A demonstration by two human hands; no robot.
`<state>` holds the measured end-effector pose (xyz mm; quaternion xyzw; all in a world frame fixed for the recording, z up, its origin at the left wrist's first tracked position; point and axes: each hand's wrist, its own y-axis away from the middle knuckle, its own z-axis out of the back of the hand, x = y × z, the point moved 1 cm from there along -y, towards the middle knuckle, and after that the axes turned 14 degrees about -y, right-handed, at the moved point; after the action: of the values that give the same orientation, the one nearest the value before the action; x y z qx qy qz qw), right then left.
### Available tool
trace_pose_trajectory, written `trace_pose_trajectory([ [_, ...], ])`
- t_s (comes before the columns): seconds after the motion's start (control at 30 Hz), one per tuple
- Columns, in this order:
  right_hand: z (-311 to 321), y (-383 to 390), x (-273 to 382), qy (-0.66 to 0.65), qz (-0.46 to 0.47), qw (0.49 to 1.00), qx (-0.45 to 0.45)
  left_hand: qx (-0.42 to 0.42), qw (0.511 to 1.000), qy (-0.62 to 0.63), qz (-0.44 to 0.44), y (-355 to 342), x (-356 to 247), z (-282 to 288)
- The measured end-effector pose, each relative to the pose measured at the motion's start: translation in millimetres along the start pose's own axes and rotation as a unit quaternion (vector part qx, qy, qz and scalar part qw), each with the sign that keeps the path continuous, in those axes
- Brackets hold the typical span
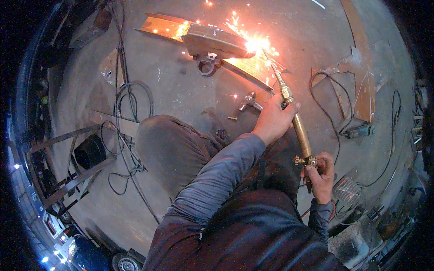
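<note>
My left hand point(275, 118) is closed round the front of a brass cutting torch point(302, 135). At the torch's rear, beside its valve knobs, my right hand point(323, 177) grips with curled fingers. The tip points away from me, into a bright burst of sparks at the right end of a dark steel block point(217, 41). Glare hides the exact spot where tip and metal meet. Under the block, a long steel channel point(158, 25) lies slantwise on the floor. A round metal ring point(207, 67) sits against the block's near side.
Between my knees and the channel lies a ball-peen hammer point(247, 101). Black hoses point(121, 97) coil at left, near a metal frame point(68, 141). Rusty steel plates point(364, 86) and a corded angle grinder point(359, 131) are at right. A wire-guarded object point(348, 192) stands near my right forearm.
</note>
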<state>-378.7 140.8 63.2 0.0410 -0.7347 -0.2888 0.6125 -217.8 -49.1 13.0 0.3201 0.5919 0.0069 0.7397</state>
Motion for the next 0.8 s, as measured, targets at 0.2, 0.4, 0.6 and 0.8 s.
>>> trace_pose_trajectory([
  [0.2,4,0,-6,-0.01,0.008,1.0,0.0,0.005,1.0,0.013,0.003,0,-1,0],
  [0.4,4,0,-4,-0.007,0.003,1.0,-0.001,0.004,1.0,0.017,0.001,2,-2,0],
  [0.6,5,-1,-7,-0.011,0.011,1.0,0.0,-0.005,1.0,0.006,0.006,1,-1,0],
  [0.8,2,0,-3,-0.013,0.0,1.0,-0.014,0.017,1.0,0.002,0.018,1,-6,2],
])
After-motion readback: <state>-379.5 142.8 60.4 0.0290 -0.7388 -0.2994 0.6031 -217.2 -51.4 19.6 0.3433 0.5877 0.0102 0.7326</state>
